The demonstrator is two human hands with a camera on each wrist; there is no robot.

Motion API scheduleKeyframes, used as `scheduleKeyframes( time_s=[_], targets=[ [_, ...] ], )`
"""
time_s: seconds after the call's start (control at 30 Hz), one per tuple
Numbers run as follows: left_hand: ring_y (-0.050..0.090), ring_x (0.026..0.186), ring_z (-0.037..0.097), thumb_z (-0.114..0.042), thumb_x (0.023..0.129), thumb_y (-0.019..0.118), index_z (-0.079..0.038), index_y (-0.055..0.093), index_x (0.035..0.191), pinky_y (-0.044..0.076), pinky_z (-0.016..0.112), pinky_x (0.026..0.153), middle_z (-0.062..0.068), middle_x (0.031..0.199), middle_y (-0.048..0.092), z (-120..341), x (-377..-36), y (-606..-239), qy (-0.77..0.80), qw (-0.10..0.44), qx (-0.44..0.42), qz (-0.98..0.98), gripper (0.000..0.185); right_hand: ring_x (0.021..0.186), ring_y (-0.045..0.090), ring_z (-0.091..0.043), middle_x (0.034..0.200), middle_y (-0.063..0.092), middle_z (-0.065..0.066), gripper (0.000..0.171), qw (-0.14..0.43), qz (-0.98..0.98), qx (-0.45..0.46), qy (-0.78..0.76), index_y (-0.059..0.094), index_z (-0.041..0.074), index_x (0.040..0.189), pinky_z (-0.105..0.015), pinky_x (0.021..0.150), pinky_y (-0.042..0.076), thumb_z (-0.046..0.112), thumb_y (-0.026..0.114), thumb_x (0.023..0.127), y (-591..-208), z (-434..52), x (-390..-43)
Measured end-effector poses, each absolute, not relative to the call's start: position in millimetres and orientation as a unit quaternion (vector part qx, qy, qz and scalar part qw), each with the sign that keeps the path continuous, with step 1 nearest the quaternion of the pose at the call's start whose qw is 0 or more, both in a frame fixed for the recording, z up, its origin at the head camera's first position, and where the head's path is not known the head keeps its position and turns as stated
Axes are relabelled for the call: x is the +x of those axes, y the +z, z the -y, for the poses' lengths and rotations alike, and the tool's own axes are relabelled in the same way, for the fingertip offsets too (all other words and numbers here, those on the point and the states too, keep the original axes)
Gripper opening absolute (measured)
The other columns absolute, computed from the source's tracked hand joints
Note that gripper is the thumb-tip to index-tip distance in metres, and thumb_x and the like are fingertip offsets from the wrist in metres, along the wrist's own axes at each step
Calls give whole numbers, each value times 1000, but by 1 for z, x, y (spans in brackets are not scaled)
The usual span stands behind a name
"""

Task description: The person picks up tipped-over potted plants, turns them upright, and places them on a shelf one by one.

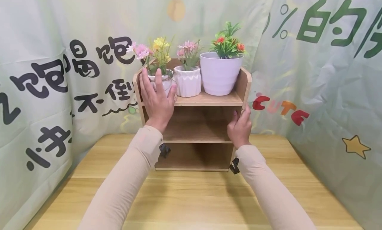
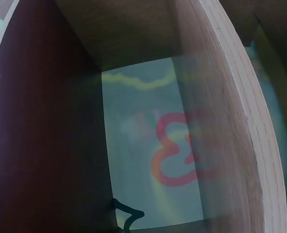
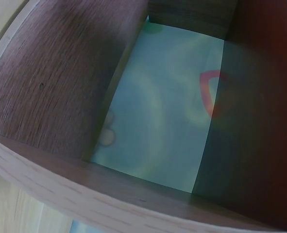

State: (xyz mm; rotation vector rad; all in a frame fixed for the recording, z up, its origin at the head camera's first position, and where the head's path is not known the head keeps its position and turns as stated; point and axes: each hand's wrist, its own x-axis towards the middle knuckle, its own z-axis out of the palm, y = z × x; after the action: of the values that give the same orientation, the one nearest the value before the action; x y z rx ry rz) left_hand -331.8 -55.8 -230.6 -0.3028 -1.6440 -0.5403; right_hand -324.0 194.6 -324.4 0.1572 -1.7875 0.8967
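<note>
A small three-tier wooden shelf (image 1: pixel 197 124) stands on the table, with three potted artificial plants along its top board. My left hand (image 1: pixel 158 102) lies against the front of the left white pot (image 1: pixel 153 80) of pink and yellow flowers, fingers extended upward and thumb spread to the right. My right hand (image 1: pixel 240 126) grips the shelf's right side panel, its thumb on the inner side. Beside the left pot are a ribbed white pot (image 1: pixel 188 82) with pink flowers and a larger white pot (image 1: pixel 221 74) with orange-red flowers. Neither wrist view shows a hand, only shelf compartments (image 2: pixel 75 145).
The wood-grain table (image 1: pixel 191 200) extends in front of the shelf and to both sides. Printed curtains (image 1: pixel 35 107) hang behind and at the left and right. The shelf's side panels rise a little above its top board.
</note>
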Motion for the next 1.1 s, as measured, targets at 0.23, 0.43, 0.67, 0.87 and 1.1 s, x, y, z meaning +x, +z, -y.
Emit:
scheduleKeyframes(
  time_s=[0.23, 0.43, 0.67, 0.87, 1.1],
  targets=[
    [9, 142, 46, -32, 101, 47, 4, 28, 148, 2, 41, 117, 38, 150, 14, 57, -328, -226, -230, 584, -121, 769, 62, 108, 58, -47, 121, 56, -33, 44, 549, 746, 70, 369, 32, -3, 137, -56, 91, 46, 10, 49, 98, -324, -195, -325],
    [5, 143, 47, -22, 102, 43, 3, 24, 151, -2, 39, 117, 32, 155, 12, 58, -325, -223, -210, 528, -117, 814, 58, 104, 59, -49, 117, 57, -34, 43, 555, 743, 68, 368, 32, -3, 136, -58, 89, 47, 12, 48, 99, -324, -196, -325],
    [3, 145, 42, -21, 103, 38, -2, 20, 153, 1, 42, 117, 26, 158, 8, 59, -322, -221, -195, 485, -96, 847, 56, 105, 60, -48, 118, 57, -33, 44, 551, 745, 67, 369, 32, -3, 137, -57, 90, 47, 13, 47, 99, -326, -196, -325],
    [6, 146, 36, -19, 101, 42, 0, 29, 148, 5, 41, 117, 22, 159, 11, 59, -323, -220, -224, 493, -95, 835, 53, 104, 60, -49, 117, 57, -34, 43, 554, 744, 68, 368, 32, -3, 136, -58, 89, 47, 12, 48, 99, -326, -195, -325],
    [4, 146, 34, -18, 101, 43, 8, 30, 144, 3, 39, 117, 22, 159, 11, 61, -323, -217, -249, 481, -107, 833, 52, 106, 59, -47, 120, 57, -32, 44, 556, 742, 74, 367, 32, -3, 137, -56, 90, 47, 11, 48, 99, -325, -195, -327]
  ],
)
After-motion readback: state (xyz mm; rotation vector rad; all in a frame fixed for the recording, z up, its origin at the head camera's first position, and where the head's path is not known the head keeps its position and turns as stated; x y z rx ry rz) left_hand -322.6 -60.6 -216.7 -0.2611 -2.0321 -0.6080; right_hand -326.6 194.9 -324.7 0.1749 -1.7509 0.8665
